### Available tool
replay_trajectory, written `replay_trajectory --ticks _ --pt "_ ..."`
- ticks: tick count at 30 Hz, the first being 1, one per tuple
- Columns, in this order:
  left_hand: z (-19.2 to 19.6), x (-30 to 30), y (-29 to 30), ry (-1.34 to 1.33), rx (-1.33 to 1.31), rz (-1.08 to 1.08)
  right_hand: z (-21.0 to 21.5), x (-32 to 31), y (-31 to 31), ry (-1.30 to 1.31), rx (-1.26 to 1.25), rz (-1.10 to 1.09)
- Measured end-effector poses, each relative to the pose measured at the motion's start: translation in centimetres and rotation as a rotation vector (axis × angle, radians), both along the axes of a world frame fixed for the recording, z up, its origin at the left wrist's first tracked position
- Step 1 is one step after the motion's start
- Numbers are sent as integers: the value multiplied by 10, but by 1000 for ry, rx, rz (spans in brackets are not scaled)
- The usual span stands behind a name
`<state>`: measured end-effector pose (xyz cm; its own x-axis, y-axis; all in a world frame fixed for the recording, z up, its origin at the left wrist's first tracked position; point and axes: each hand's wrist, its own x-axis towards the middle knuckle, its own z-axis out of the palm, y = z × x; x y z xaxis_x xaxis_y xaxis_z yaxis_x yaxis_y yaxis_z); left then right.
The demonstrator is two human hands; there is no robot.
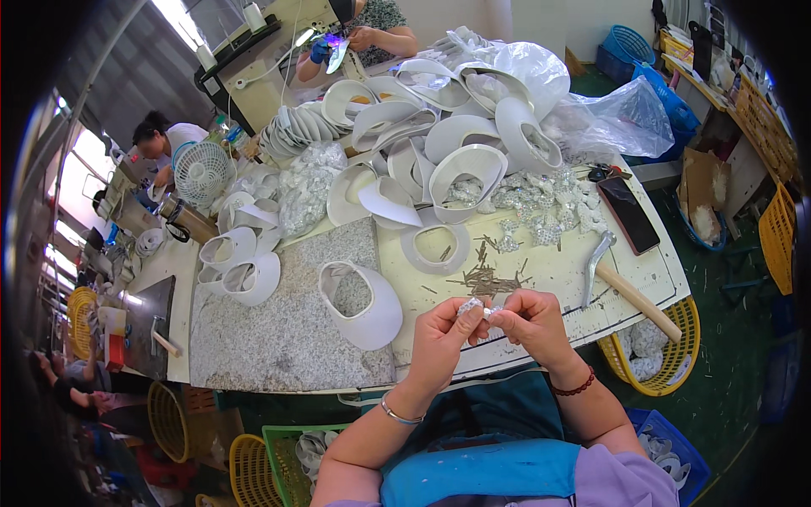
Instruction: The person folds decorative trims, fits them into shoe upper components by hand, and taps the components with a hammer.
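The silvery piece (473, 305) glitters; the white visor (378, 316) looks smooth and matt, the slab (283, 334) rough and stone-like, the plastic bag (629, 118) clear and glossy, the phone (628, 216) glassy, the hammer (627, 292) shiny metal on smooth wood

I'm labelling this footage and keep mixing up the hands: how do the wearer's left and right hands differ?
The left hand has a silvery bangle at its wrist; the right hand has a dark red beaded bracelet.
The left hand is nearer the white visor, the right hand nearer the hammer.
Both are bare and pinch glittery white material.
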<state>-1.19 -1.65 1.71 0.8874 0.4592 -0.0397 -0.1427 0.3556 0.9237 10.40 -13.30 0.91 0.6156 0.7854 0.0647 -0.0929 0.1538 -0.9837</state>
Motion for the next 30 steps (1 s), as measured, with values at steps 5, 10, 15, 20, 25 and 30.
replay_trajectory --ticks 5,10,15,20,25,30 --pt "9 2 -3 -11 -221 -91 -8 -1 2 277 129 76" --pt "3 1 1 -33 -335 -115 -14 -8 9 454 233 74" --pt "-10 -1 -1 12 -62 -9 -12 -5 3 22 -41 4" --pt "-7 11 -10 -6 -60 -74 -10 0 -20 -13 50 -6" --pt "-8 11 -12 -86 -132 -75 -23 -5 -8 215 242 85" --pt "-7 11 -16 -97 -4 -27 -24 -10 -6 30 187 6"
